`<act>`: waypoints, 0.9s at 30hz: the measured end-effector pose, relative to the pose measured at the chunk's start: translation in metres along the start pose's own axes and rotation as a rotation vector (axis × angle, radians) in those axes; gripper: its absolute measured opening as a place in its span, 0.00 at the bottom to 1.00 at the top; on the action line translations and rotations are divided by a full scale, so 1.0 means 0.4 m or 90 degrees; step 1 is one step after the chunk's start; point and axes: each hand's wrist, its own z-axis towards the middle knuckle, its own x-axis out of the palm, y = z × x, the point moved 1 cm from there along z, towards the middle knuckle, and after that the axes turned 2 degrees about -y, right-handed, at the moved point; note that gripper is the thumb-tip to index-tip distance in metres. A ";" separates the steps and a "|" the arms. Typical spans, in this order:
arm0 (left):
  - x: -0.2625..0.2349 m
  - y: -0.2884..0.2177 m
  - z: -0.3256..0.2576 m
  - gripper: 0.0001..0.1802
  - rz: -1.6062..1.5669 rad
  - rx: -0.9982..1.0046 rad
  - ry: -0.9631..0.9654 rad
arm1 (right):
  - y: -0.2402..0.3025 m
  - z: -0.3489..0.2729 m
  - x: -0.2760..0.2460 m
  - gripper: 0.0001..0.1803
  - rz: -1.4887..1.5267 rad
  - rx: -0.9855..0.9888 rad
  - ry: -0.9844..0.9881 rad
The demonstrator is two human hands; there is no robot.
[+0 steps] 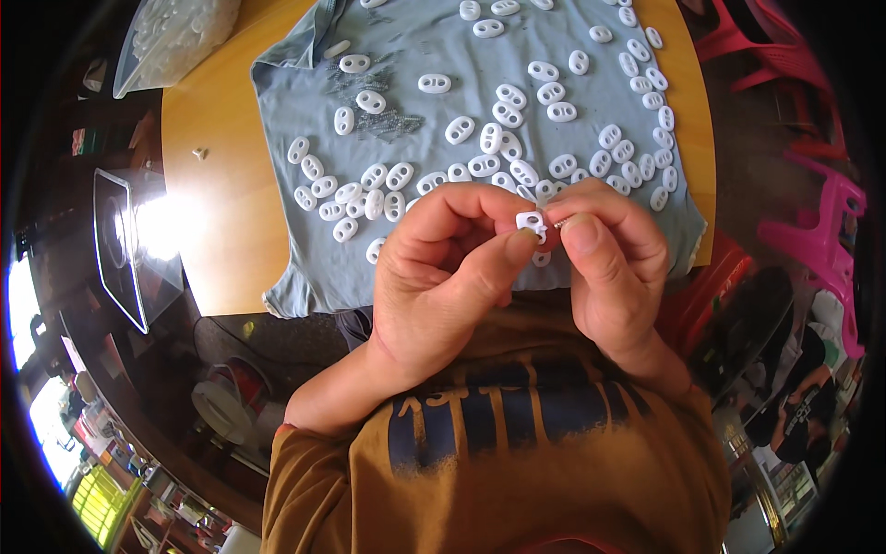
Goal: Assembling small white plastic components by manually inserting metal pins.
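Note:
Between the thumb and forefinger of my left hand [441, 277] is a small white plastic piece [531, 222] with a hole in it. My right hand [616, 272] pinches a tiny metal spring [560, 223] close beside that piece. Both hands are closed and held together over the near edge of a blue-grey cloth [305, 92]. Many white oval plastic pieces with two holes [434, 84] lie scattered across the cloth. A loose heap of tiny metal springs [392, 123] rests among them at the upper left.
The cloth covers most of a wooden table [217, 231]. A clear plastic bag of pale parts [180, 37] sits at the far left corner. One small piece [199, 153] lies on bare wood. A clear plastic box [138, 245] is left of the table; pink stools [817, 231] stand right.

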 end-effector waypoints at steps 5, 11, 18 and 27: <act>0.008 -0.003 0.002 0.06 0.025 0.029 0.007 | 0.002 0.001 0.002 0.05 0.015 0.011 -0.003; -0.001 0.001 0.000 0.07 0.022 0.032 0.013 | -0.005 0.000 0.002 0.05 0.014 0.024 -0.007; 0.002 0.004 0.001 0.07 0.031 0.049 0.015 | -0.006 -0.002 0.000 0.05 -0.010 0.011 -0.013; 0.002 0.009 -0.004 0.07 0.115 0.086 -0.016 | -0.006 0.000 0.003 0.04 -0.045 -0.018 -0.010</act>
